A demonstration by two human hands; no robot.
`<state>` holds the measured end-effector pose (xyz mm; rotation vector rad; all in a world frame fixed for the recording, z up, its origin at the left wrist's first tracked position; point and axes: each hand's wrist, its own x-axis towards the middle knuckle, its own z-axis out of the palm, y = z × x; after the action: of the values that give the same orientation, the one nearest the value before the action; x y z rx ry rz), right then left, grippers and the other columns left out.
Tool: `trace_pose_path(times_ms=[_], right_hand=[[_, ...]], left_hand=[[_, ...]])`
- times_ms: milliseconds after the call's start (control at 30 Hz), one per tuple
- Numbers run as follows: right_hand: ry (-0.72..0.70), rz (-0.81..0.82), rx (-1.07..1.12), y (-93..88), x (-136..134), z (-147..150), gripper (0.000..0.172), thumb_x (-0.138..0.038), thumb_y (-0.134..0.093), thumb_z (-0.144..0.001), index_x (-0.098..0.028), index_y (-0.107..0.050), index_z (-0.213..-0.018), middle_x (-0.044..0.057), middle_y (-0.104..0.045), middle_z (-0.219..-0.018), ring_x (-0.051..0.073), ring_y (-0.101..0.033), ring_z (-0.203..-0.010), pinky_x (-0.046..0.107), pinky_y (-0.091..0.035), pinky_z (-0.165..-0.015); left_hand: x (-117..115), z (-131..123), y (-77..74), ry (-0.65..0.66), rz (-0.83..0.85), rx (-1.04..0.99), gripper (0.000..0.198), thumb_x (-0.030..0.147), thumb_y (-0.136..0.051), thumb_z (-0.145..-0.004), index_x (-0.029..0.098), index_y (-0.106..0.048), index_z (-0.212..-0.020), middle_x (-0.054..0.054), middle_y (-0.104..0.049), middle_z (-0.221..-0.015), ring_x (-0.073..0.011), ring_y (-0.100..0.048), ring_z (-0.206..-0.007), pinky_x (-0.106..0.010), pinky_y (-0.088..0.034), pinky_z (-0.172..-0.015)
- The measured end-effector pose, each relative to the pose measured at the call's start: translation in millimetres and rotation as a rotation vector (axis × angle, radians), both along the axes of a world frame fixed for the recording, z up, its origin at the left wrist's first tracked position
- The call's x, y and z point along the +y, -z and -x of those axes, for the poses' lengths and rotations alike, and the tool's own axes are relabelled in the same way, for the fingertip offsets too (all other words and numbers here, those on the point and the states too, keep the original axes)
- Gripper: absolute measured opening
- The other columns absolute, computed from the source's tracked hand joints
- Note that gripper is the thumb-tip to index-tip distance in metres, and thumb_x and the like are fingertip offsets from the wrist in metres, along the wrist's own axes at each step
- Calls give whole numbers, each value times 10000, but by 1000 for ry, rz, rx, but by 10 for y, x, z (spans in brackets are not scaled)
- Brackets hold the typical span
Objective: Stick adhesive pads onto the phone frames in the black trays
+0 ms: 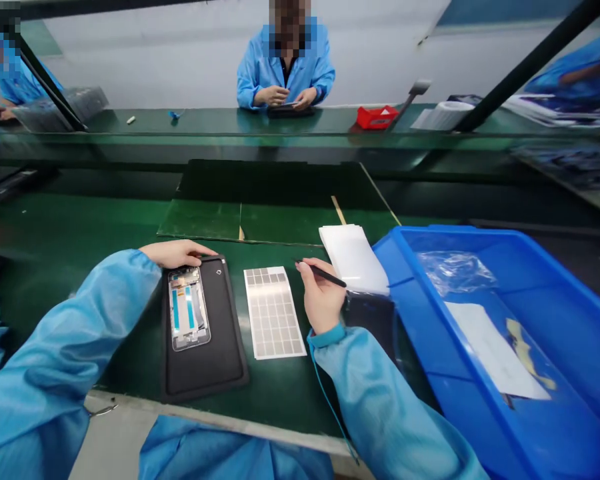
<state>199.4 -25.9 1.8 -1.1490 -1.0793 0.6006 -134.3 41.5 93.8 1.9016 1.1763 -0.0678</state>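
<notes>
My left hand (175,254) lies open, its fingertips on the top edge of a black rubber mat (205,377), and a phone mid-frame (189,309) sits on the mat at lower centre. My right hand (323,297) grips a slim black stylus (327,274) beside a sheet of grey pads (273,313), most of them in place.

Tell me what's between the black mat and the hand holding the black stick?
A sheet of small grey squares lies flat on the green bench, right between the black mat and the right hand. The head camera shows it.
</notes>
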Motion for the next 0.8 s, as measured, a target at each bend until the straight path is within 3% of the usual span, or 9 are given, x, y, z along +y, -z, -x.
trace_pose_path(times_ms=[100, 167, 267, 367, 533, 800], right_hand=[[-55, 46, 45, -59, 35, 9, 227, -338, -794, -770, -192, -703, -919, 68, -714, -937, 237, -697, -886, 442, -577, -871], [-132, 108, 52, -93, 67, 13, 275, -323, -815, -744, -196, -710, -965, 66, -735, -932, 240, -709, -873, 438, -582, -862], [-262, 180, -15, -113, 127, -1, 267, -334, -816, -746, -200, -735, -962, 69, -754, -950, 251, -717, -891, 436, -582, -865], [-333, 203, -99, -101, 183, -39, 213, -358, -803, -760, -203, -760, -901, 76, -756, -992, 263, -707, -943, 433, -572, -890], [-400, 240, -159, -42, 241, -92, 253, -383, -790, -772, -205, -733, -943, 74, -756, -977, 255, -717, -915, 424, -572, -878], [-476, 294, -268, 22, 234, -107, 208, -361, -775, -786, -204, -717, -910, 68, -751, -944, 249, -717, -882, 395, -573, -838]], left_hand=[[-143, -392, 101, -49, -487, 127, 365, 284, -522, -920, 208, -661, -1248, -72, -665, -1265, -241, -599, -1176, -322, -437, -1016], [-265, -698, 157, -67, -617, 121, 325, 337, -501, -944, 198, -693, -1166, -76, -692, -1177, -235, -622, -1102, -331, -453, -977], [-377, -1114, 241, -60, -636, 159, 330, 432, -554, -922, 196, -714, -1087, -75, -709, -1082, -251, -629, -1028, -355, -458, -921], [-373, -1353, 342, -90, -606, 219, 306, 418, -616, -877, 202, -710, -1072, -75, -705, -1060, -270, -614, -1017, -372, -443, -880], [-324, -1422, 469, -114, -554, 229, 296, 387, -703, -802, 217, -705, -1045, -67, -710, -1030, -278, -602, -1001, -386, -401, -862], [-329, -1436, 482, -125, -534, 214, 234, 366, -721, -789, 223, -705, -973, -43, -728, -975, -272, -595, -976, -382, -362, -841]])
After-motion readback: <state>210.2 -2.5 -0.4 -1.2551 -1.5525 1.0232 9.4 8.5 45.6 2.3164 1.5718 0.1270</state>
